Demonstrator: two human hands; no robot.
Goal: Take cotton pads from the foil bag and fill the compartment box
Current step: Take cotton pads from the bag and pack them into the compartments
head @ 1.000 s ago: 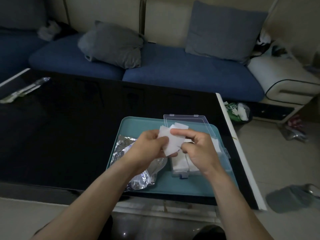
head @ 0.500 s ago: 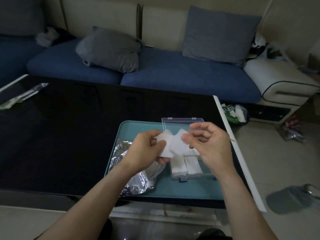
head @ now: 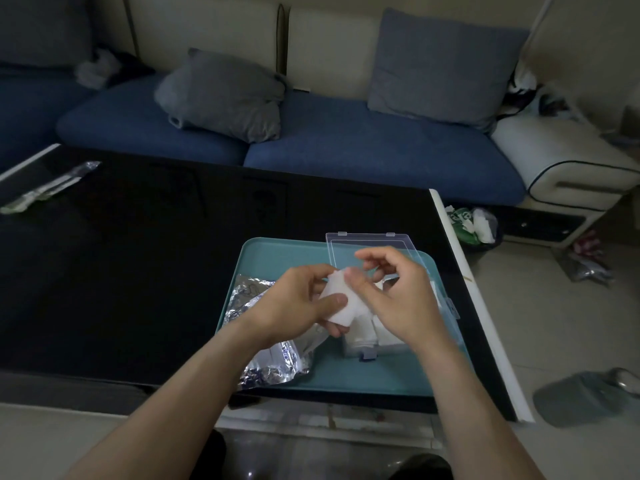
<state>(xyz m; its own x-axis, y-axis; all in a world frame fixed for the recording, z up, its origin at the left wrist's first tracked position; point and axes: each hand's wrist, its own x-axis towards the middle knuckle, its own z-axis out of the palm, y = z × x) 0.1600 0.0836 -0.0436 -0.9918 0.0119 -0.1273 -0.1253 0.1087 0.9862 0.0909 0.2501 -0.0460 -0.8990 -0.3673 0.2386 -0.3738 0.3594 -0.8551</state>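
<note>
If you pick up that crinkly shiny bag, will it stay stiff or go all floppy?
Probably floppy: the crumpled silver foil bag lies creased and sagging flat on the teal plastic tray, holding no shape. It likely weighs little, since it looks thin and mostly emptied. Its shiny surface may feel slippery, though the wrinkles should give fingers some hold.

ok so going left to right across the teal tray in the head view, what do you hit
foil bag → left hand → cotton pads it grips → right hand → compartment box at the teal tray's right side
</note>
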